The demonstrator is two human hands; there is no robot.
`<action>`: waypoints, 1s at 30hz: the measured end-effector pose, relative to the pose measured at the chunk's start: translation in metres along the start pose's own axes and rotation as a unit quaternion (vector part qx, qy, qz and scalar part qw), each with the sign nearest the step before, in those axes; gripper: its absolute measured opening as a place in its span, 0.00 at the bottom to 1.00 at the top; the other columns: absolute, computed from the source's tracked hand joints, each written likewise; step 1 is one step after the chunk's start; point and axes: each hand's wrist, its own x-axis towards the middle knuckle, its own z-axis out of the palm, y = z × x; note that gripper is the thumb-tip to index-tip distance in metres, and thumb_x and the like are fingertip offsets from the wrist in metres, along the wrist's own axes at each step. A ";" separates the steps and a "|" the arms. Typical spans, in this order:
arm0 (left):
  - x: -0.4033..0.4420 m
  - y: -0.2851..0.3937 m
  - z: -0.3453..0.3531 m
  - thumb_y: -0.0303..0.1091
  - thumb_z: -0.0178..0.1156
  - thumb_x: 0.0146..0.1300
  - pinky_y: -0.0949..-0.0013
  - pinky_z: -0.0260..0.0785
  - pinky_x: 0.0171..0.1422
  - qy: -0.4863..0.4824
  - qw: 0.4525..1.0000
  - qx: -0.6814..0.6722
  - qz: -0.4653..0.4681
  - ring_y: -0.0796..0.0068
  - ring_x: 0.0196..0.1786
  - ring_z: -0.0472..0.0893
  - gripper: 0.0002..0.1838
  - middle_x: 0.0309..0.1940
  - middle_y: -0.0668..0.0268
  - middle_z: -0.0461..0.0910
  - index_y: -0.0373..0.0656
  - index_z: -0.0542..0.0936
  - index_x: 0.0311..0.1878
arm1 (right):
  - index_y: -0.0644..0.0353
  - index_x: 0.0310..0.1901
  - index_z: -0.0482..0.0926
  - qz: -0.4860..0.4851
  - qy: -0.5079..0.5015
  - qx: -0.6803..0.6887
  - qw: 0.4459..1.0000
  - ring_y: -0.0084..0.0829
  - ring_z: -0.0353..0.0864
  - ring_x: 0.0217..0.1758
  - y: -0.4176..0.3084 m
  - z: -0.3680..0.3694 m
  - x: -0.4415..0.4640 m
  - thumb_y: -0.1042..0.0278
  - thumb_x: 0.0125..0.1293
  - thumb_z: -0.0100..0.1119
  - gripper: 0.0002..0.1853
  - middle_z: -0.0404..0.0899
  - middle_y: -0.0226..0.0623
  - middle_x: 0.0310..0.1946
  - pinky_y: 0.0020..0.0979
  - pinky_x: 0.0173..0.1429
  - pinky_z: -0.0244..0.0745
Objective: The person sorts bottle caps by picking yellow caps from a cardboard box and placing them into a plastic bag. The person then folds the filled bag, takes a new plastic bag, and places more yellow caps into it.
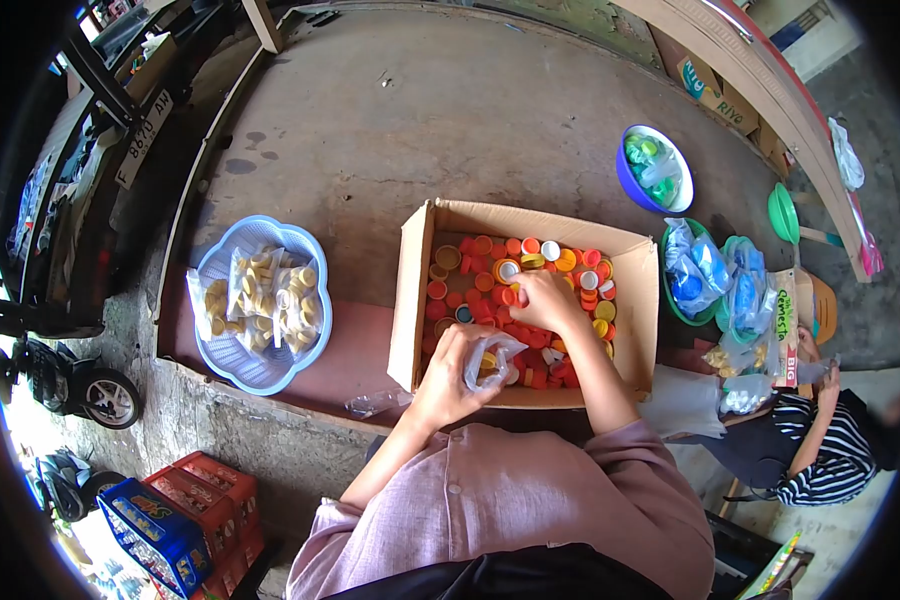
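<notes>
My left hand (448, 378) is closed around a clear plastic bag (494, 360), its mouth gaping upward over the near side of a cardboard box (415, 300). Inside the box lie many loose plastic bottle caps (485, 281), mostly red and orange, with some yellow and white ones. My right hand (548, 302) reaches down among them, fingers pinched together at a cap; the fingertips are partly hidden. A white cap (508, 270) lies close by those fingertips.
On the left, a light-blue basket (322, 290) holds bags of pale yellow caps (255, 285). A purple bowl (625, 180) and a green basin (673, 305) with filled bags stand right. Another person (820, 450) works there. Crates (205, 490) stand lower left.
</notes>
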 end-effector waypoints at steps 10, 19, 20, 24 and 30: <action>0.001 0.000 -0.001 0.27 0.68 0.38 0.62 0.64 0.57 0.000 1.000 -0.010 0.002 0.58 0.50 0.72 0.31 0.46 0.56 0.71 0.38 0.68 0.49 | 0.58 0.28 0.77 -0.142 0.184 -0.179 0.956 0.34 0.70 0.41 -0.021 0.043 0.053 0.68 0.41 0.61 0.09 0.71 0.37 0.33 0.35 0.43 0.62; 0.001 0.001 -0.001 0.28 0.68 0.39 0.62 0.64 0.56 -0.017 1.000 -0.017 -0.003 0.58 0.51 0.71 0.30 0.47 0.56 0.71 0.38 0.68 0.49 | 0.59 0.25 0.79 -0.112 0.133 -0.196 0.965 0.34 0.69 0.43 -0.020 0.046 0.052 0.69 0.35 0.65 0.11 0.70 0.37 0.34 0.34 0.45 0.62; 0.001 0.000 -0.001 0.28 0.68 0.39 0.62 0.64 0.56 -0.015 1.000 -0.017 -0.001 0.58 0.51 0.71 0.30 0.47 0.56 0.71 0.38 0.68 0.49 | 0.59 0.26 0.80 -0.106 0.152 -0.164 0.969 0.34 0.69 0.45 -0.016 0.054 0.053 0.70 0.34 0.65 0.12 0.71 0.37 0.37 0.34 0.46 0.63; 0.002 0.001 -0.002 0.28 0.69 0.39 0.63 0.65 0.56 -0.009 1.000 -0.019 -0.008 0.58 0.50 0.72 0.30 0.44 0.57 0.72 0.38 0.68 0.49 | 0.58 0.27 0.80 -0.100 0.115 -0.167 0.974 0.35 0.70 0.44 -0.013 0.049 0.048 0.69 0.36 0.65 0.11 0.73 0.37 0.37 0.35 0.46 0.63; 0.002 -0.005 0.002 0.30 0.71 0.41 0.66 0.67 0.52 0.024 0.995 -0.068 -0.065 0.65 0.46 0.75 0.28 0.41 0.59 0.72 0.37 0.68 0.46 | 0.63 0.30 0.77 -0.092 0.136 0.298 0.940 0.34 0.71 0.41 -0.030 -0.014 -0.002 0.68 0.47 0.65 0.10 0.72 0.36 0.35 0.34 0.48 0.64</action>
